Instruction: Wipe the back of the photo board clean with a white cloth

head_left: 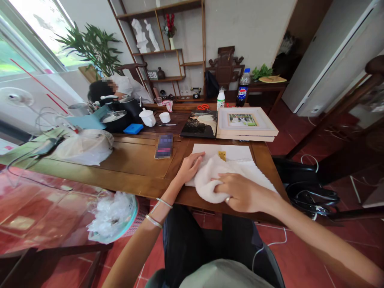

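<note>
Cloth (210, 176) under your right hand's (243, 194) bunching fingers is soft and light; left hand (189, 168) rests flat, fingers spread, pinning its far edge.

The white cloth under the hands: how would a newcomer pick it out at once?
Find the wooden table; at its near right edge lies a flat white board. The white cloth sits on it, gripped by the right hand, soft and crumpled, unlike the board.

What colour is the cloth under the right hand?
White: a fluffy white cloth, bunched under the right hand on the brown wooden table. Head view shows it best.
</note>
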The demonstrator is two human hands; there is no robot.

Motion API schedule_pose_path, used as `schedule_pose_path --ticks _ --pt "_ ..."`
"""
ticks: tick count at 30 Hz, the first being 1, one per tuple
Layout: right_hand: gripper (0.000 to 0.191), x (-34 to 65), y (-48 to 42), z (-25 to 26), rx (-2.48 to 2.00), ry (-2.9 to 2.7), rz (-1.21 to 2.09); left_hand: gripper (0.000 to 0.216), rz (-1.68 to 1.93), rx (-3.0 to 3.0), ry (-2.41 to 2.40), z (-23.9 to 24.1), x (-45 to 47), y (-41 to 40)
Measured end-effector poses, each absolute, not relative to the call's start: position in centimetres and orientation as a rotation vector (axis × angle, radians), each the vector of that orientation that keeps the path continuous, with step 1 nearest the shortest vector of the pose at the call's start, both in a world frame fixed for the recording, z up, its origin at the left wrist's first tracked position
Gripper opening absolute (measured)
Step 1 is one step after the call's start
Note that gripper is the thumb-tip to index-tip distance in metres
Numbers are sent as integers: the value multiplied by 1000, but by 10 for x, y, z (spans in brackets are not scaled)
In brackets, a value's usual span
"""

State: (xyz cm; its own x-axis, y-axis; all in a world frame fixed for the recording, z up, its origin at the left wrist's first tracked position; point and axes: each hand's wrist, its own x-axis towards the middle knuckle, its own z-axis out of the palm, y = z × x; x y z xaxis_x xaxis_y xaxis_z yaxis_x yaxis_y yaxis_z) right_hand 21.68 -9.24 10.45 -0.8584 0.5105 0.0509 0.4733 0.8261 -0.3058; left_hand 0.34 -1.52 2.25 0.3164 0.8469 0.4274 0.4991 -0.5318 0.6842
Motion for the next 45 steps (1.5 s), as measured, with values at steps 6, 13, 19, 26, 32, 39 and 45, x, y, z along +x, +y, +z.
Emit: schedule_pose_path --ticks 6,13,19,26,32,39,45 --pt "20 273 -62 129 -1287 -2452 190 27 1081 2212 1178 20 5 -13" --pt "40 213 0 97 -1180 -2631 -60 26 1100 2234 1157 17 3 -10" --pt "44 172 4 84 -1067 -2767 -44 22 1079 2223 1242 18 3 -11" --pt "49 250 -12 84 -1430 -2682 -10 25 1115 2190 1153 17 4 -10" --pt "40 276 -41 69 -1538 -2586 -218 24 1129 2157 1165 16 4 -10" --pt "46 274 -136 102 -1378 -2789 82 24 1126 2165 1156 16 4 -10" --pt "45 291 -84 92 -1510 -2675 -54 25 1131 2164 1149 14 4 -9"
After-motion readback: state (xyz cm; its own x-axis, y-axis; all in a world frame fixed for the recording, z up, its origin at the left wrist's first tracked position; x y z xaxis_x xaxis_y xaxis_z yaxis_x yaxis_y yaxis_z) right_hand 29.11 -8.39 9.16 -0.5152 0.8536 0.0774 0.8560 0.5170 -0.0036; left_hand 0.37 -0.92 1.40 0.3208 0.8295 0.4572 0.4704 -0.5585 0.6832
